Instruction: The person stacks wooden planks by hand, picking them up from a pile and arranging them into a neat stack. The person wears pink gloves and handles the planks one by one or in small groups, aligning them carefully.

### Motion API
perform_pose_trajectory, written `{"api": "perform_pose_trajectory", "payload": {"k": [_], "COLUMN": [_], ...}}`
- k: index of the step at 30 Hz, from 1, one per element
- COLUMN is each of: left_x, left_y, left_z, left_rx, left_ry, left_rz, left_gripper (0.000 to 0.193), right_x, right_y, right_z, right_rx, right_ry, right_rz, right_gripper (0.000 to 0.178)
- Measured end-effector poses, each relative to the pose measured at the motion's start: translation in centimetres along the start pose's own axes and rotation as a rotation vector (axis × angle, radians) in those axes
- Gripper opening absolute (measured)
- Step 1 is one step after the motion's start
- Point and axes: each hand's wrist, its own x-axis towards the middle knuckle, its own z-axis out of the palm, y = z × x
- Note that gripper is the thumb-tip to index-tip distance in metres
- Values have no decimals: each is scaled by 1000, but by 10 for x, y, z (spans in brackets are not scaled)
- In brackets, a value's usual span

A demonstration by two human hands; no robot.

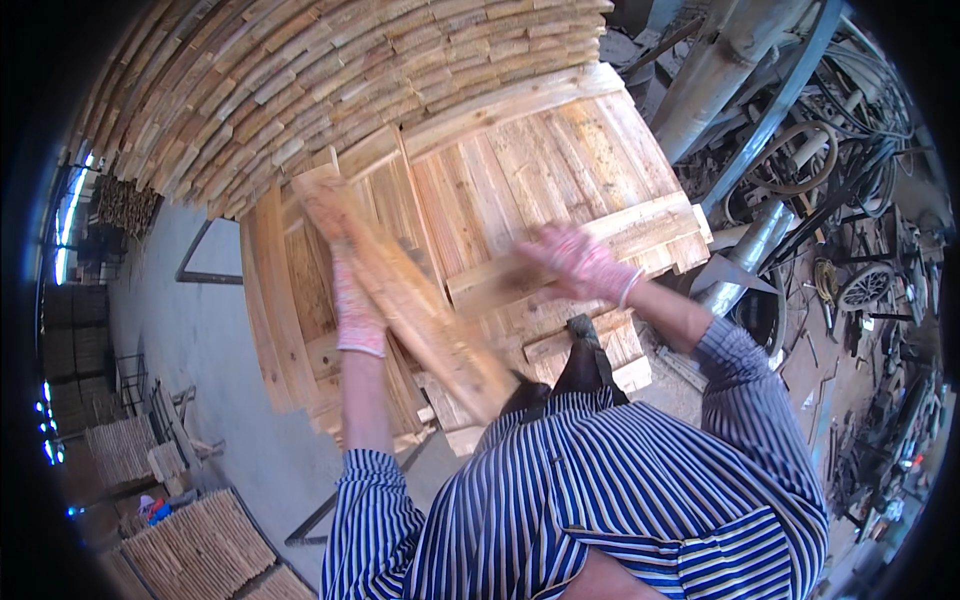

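A long wooden board [400,285] slants across the middle, its near end blurred close to my body. My left hand [356,305], in a pink-and-white knitted glove, is closed around the board's left edge; part of its fingers is hidden by the wood. Gloved the same way, my right hand [583,265] is over a batten [640,228] of the slatted wooden panel on the right. Motion smears its fingers, so their grip is unclear. Beneath the board lies another slatted panel [285,310], to the left of the first.
A tall stack of wooden boards [400,60] rises behind the panels. On the right are a metal pipe [715,75], a blue metal bar [775,105], coiled hoses [870,95] and a small wheel [866,287]. Bundled wood pieces [200,545] stand at lower left on the grey floor [215,370].
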Motion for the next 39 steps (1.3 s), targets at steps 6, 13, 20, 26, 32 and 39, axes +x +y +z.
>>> {"api": "perform_pose_trajectory", "payload": {"k": [6,13,20,26,32,39], "left_x": [31,1,9,-20,-17,4], "left_y": [-43,5,25,39,2,-65], "left_z": [56,-14,-50,-109,21,17], "left_rx": [138,1839,1588,684,102,37], "left_ry": [157,877,877,563,386,311], "left_rz": [27,-14,-253,217,248,194], "left_gripper": [96,124,134,90,53,54], "right_x": [65,114,158,145,102,43], "right_y": [-110,-83,-92,-135,-171,-100], "right_z": [-2,9,65,32,11,-22], "right_rx": [650,269,191,11,1509,637], "right_ry": [273,331,496,475,275,460], "right_rz": [325,702,502,364,31,516], "right_gripper": [106,84,76,80,99,93]}}
